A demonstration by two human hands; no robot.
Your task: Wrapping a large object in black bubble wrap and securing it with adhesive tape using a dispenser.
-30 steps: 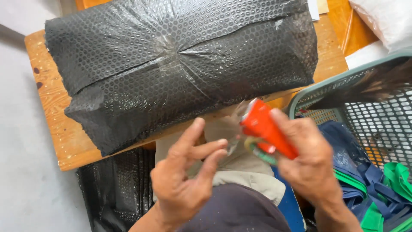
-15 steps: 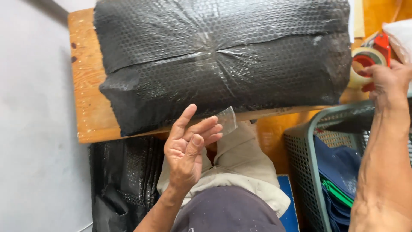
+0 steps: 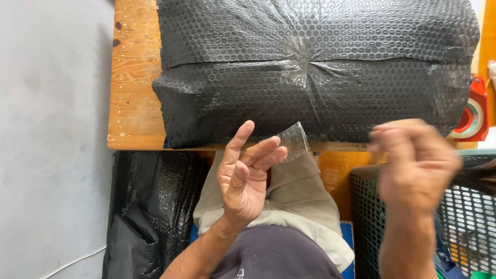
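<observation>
A big parcel wrapped in black bubble wrap (image 3: 320,67) lies on a wooden bench (image 3: 132,98), taped across its middle. My left hand (image 3: 247,175) is raised palm-up in front of the parcel's near edge, with a short strip of clear tape (image 3: 294,139) stuck to its fingertips. My right hand (image 3: 416,160) is blurred in the air to the right, over the basket's rim, and holds nothing. A red tape dispenser (image 3: 473,116) with a roll of clear tape rests on the bench beside the parcel's right end.
A grey-green plastic mesh basket (image 3: 369,206) stands at the lower right. Folded black bubble wrap (image 3: 144,206) is heaped on the floor under the bench at the left. My lap in beige trousers (image 3: 294,196) fills the middle foreground. Grey floor lies to the left.
My right hand has left the tape dispenser on the bench at the parcel's right end and pulled back toward me, empty. My left hand still carries the tape strip. The view shifted left.
</observation>
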